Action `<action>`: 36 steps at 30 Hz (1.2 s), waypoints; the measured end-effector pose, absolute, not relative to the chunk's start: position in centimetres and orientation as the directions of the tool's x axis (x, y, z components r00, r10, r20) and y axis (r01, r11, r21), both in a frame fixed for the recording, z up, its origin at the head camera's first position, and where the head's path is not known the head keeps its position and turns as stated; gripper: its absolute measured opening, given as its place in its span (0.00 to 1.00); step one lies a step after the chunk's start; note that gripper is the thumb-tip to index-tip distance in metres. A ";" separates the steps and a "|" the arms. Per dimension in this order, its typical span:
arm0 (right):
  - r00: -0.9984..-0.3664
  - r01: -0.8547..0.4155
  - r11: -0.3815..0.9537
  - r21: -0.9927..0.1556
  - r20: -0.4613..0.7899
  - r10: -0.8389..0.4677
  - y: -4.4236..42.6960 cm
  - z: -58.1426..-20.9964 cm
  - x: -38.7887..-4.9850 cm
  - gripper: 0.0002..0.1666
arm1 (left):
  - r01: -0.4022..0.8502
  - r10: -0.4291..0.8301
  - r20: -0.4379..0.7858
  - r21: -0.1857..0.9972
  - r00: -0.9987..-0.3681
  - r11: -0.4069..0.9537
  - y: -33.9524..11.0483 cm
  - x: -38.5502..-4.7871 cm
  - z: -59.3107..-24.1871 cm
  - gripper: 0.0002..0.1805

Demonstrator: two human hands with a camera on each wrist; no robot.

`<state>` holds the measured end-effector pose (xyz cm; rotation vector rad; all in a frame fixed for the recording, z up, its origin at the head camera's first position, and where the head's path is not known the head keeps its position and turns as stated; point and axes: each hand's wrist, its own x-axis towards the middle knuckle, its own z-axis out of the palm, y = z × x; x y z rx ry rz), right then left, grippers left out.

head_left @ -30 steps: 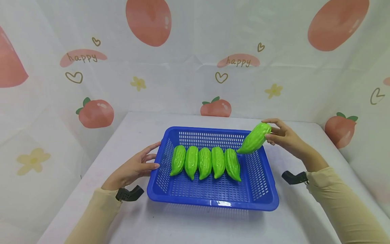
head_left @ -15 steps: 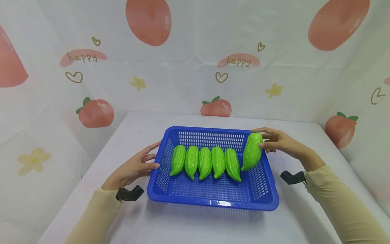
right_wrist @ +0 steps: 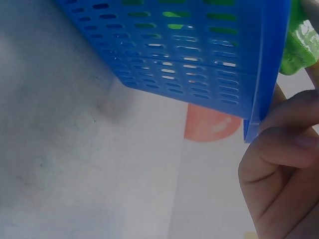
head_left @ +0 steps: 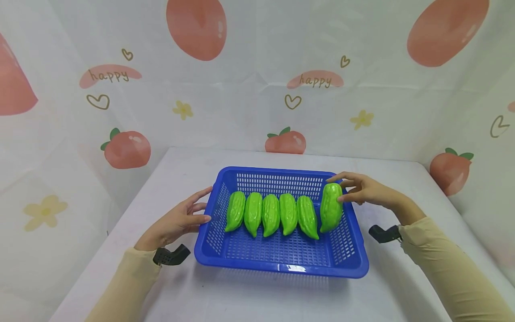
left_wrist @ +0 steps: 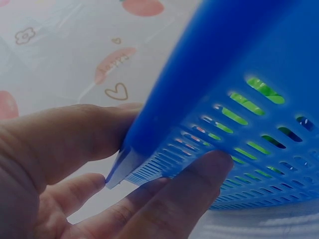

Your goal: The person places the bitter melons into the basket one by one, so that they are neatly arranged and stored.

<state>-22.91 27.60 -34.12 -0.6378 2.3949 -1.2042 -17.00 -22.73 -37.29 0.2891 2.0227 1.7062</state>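
A blue plastic basket [head_left: 281, 268] stands on the table. Inside it, several bright green bitter melons [head_left: 271, 215] lie side by side in a row. My right hand [head_left: 366, 190] pinches the top end of another bitter melon [head_left: 331, 208] at the basket's right side, inside the rim; its pointed end is down, and whether it touches the basket floor I cannot tell. Against the left rim, from outside, my left hand [head_left: 177, 221] rests with extended fingers. In the left wrist view its thumb [left_wrist: 184, 194] lies on the slotted outer wall.
A white-covered table [head_left: 233, 304] carries the basket. Behind and beside it hangs a white backdrop [head_left: 237, 112] printed with peaches, hearts and flowers. A black wrist mount [head_left: 172, 256] sits on the left wrist, a similar one [head_left: 385, 234] on the right.
My right hand has brought its bitter melon down and slightly left into the basket, turning it from slanted to nearly in line with the row. The left hand and basket stay put.
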 end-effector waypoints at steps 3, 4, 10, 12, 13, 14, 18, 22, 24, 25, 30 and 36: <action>-0.827 -0.226 0.558 -0.798 -0.146 -0.543 27.4 -34.0 -22.9 0.31 | -0.139 0.447 -0.223 0.967 -0.866 0.212 -22.7 -17.0 -37.3 0.47; -0.827 -0.228 0.567 -0.792 -0.150 -0.542 27.3 -34.0 -22.9 0.31 | -0.140 0.445 -0.225 0.966 -0.867 0.217 -22.7 -17.0 -37.3 0.47; -0.830 -0.250 0.618 -0.746 -0.163 -0.533 26.8 -33.8 -22.8 0.30 | -0.139 0.438 -0.229 0.964 -0.869 0.228 -22.7 -16.9 -37.2 0.47; -0.832 -0.265 0.631 -0.729 -0.158 -0.532 26.7 -33.8 -22.7 0.29 | -0.139 0.438 -0.228 0.964 -0.870 0.226 -22.7 -16.9 -37.3 0.47; -0.833 -0.274 0.637 -0.720 -0.154 -0.532 26.6 -33.8 -22.7 0.29 | -0.140 0.437 -0.227 0.965 -0.870 0.223 -22.7 -16.9 -37.3 0.47; -0.834 -0.283 0.645 -0.710 -0.149 -0.530 26.5 -33.9 -22.7 0.28 | -0.141 0.437 -0.227 0.965 -0.870 0.222 -22.7 -16.9 -37.3 0.47; -0.841 -0.308 0.671 -0.674 -0.136 -0.523 26.4 -33.9 -22.6 0.28 | -0.149 0.435 -0.232 0.965 -0.870 0.217 -22.7 -16.9 -37.3 0.47; -0.845 -0.314 0.682 -0.660 -0.133 -0.518 26.2 -33.8 -22.5 0.28 | -0.150 0.432 -0.233 0.965 -0.871 0.217 -22.7 -16.9 -37.3 0.47; -0.848 -0.314 0.688 -0.654 -0.133 -0.513 26.1 -33.7 -22.5 0.29 | -0.143 0.434 -0.227 0.965 -0.872 0.218 -22.7 -16.9 -37.4 0.47; -0.849 -0.319 0.692 -0.647 -0.130 -0.512 26.0 -33.7 -22.5 0.29 | -0.143 0.435 -0.227 0.966 -0.871 0.216 -22.7 -16.9 -37.4 0.47; -0.861 -0.363 0.724 -0.586 -0.087 -0.502 25.8 -33.8 -22.5 0.29 | -0.145 0.443 -0.224 0.968 -0.868 0.205 -22.8 -17.0 -37.4 0.47; -0.867 -0.393 0.742 -0.543 -0.049 -0.495 25.7 -34.2 -22.6 0.28 | -0.144 0.439 -0.224 0.967 -0.870 0.209 -22.7 -16.9 -37.4 0.48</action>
